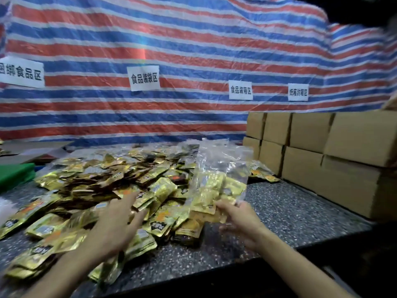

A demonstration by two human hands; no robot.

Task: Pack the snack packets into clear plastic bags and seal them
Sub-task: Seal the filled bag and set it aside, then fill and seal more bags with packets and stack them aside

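Note:
A big heap of gold snack packets (103,186) covers the left and middle of the speckled table (290,211). My left hand (117,220) lies over the heap with fingers spread and straight, touching packets. My right hand (240,220) grips the lower end of a clear plastic bag (219,168) that stands upright above the heap's right edge. A few gold packets (214,190) sit inside the bag's lower part; its upper part is empty and crumpled.
Stacked cardboard boxes (322,147) line the table's right side. A striped tarp with white paper labels (144,78) hangs behind. A green object (15,175) lies at the left edge. More clear bags (189,147) lie behind the heap.

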